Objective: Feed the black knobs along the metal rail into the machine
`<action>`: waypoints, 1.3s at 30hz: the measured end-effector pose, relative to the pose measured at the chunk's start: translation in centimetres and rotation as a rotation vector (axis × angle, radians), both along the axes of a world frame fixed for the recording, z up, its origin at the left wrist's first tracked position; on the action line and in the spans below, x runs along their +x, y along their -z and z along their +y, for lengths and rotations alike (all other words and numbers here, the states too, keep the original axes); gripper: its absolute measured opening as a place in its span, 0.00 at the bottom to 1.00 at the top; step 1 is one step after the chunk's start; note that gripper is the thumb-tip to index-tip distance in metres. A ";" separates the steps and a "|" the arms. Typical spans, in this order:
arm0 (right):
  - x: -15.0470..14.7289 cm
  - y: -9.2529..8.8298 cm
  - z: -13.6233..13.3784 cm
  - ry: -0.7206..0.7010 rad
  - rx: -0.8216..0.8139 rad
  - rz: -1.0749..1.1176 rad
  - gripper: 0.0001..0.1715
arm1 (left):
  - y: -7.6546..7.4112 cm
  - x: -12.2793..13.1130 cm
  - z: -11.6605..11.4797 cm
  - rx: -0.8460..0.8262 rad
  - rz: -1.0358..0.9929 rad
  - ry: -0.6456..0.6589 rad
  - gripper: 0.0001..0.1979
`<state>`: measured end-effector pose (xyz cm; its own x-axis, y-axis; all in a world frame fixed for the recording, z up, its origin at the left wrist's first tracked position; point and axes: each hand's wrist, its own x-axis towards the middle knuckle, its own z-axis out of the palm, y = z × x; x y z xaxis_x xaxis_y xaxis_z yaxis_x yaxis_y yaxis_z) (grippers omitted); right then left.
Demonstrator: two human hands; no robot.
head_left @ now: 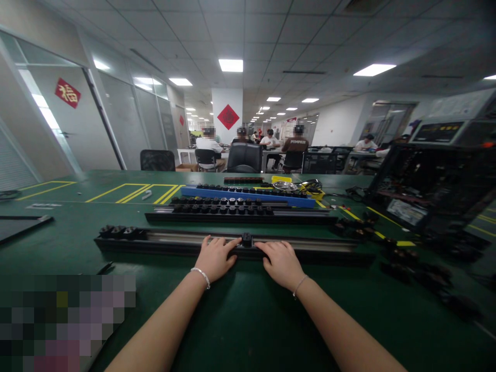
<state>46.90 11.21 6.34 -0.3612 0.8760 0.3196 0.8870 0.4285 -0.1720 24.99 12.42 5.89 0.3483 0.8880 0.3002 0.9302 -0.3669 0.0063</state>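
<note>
A long black rail [174,250] with a silvery channel lies across the bench in front of me. One small black block [247,239] sits in its channel between my hands. My left hand [215,258] rests on the rail at the block's left, fingers stretched out, the index fingertip close beside it. From the right, my right hand [282,262] reaches over the same rail, its index fingertip also near the block. Whether either fingertip touches the block I cannot tell. Several more black blocks [118,232] stand in the rail's left end.
Behind lie another black rail [240,219] and a blue rail [248,195], both carrying rows of black blocks. Loose black parts [426,274] are scattered on the right, near an opened black machine casing [411,181]. A dark tray [23,227] lies left. People sit at farther tables.
</note>
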 end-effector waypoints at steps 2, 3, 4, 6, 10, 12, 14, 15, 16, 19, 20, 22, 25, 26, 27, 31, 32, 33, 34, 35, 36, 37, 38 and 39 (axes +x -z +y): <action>0.0 -0.1 -0.1 -0.001 -0.003 -0.002 0.25 | 0.0 0.0 0.0 0.002 -0.002 0.005 0.25; 0.0 -0.2 -0.1 0.000 -0.006 -0.004 0.25 | 0.0 0.0 0.0 0.002 -0.003 0.005 0.25; -0.1 -0.2 -0.1 0.002 -0.007 -0.007 0.25 | 0.0 0.0 0.0 0.003 -0.004 0.003 0.25; -0.1 -0.3 -0.2 0.007 -0.005 -0.013 0.27 | -0.1 0.0 0.0 -0.004 -0.003 -0.003 0.25; -0.1 -0.2 -0.2 0.004 -0.003 -0.011 0.29 | -0.4 0.2 -0.1 -0.026 -0.003 -0.013 0.25; -0.1 -0.2 -0.2 -0.009 -0.003 -0.013 0.29 | -0.5 0.3 -0.2 -0.034 -0.005 -0.016 0.25; -0.2 -0.1 -0.1 -0.021 -0.008 -0.022 0.29 | -0.6 0.4 -0.3 -0.047 -0.004 -0.019 0.25; -0.2 -0.1 -0.1 -0.025 -0.012 -0.028 0.29 | -0.7 0.4 -0.3 -0.052 -0.003 -0.020 0.25; -0.3 -0.1 -0.1 -0.026 -0.015 -0.030 0.29 | -0.7 0.4 -0.3 -0.054 -0.003 -0.020 0.26; -0.4 -0.1 -0.1 -0.028 -0.012 -0.025 0.29 | -0.6 0.4 -0.2 -0.047 0.002 -0.015 0.26; -0.4 -0.1 -0.1 -0.028 -0.009 -0.022 0.29 | -0.6 0.4 -0.2 -0.045 0.003 -0.013 0.26; -0.5 0.0 0.0 -0.023 -0.005 -0.014 0.29 | -0.5 0.4 -0.1 -0.043 0.005 -0.010 0.26; -0.6 0.0 0.0 -0.014 -0.005 0.005 0.28 | -0.4 0.6 -0.1 -0.045 0.013 -0.016 0.26; -0.6 0.0 0.0 -0.013 -0.006 0.011 0.28 | -0.4 0.6 -0.1 -0.046 0.015 -0.019 0.27; -0.7 0.0 0.0 -0.012 -0.006 0.015 0.28 | -0.4 0.7 -0.1 -0.046 0.015 -0.023 0.27; -0.8 -0.1 -0.1 0.002 0.002 0.009 0.27 | -0.3 0.8 -0.2 -0.035 0.009 -0.025 0.28; -0.8 -0.1 -0.1 0.004 0.007 0.007 0.26 | -0.3 0.8 -0.3 -0.034 0.008 -0.026 0.28; -0.8 -0.1 -0.1 0.003 0.013 0.005 0.26 | -0.3 0.8 -0.3 -0.034 0.007 -0.025 0.29; -0.7 -0.1 -0.1 0.000 0.018 0.006 0.26 | -0.3 0.8 -0.3 -0.033 0.006 -0.024 0.29; -0.7 -0.1 -0.1 -0.003 0.022 0.006 0.25 | -0.3 0.8 -0.3 -0.031 0.005 -0.023 0.29; -0.7 -0.1 -0.1 -0.006 0.023 0.008 0.25 | -0.3 0.8 -0.3 -0.031 0.004 -0.023 0.28; -0.6 -0.1 -0.1 -0.008 0.023 0.010 0.24 | -0.4 0.9 -0.4 -0.031 0.002 -0.025 0.28; -0.6 -0.1 -0.1 -0.010 0.023 0.013 0.24 | -0.4 0.9 -0.4 -0.034 -0.001 -0.028 0.28; -0.5 0.0 -0.1 -0.009 0.026 0.017 0.23 | -0.4 0.9 -0.4 -0.037 -0.004 -0.030 0.28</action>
<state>46.38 11.13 6.36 -0.3635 0.8639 0.3486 0.8800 0.4412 -0.1758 25.87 12.01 6.31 0.3204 0.9084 0.2686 0.9407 -0.3384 0.0226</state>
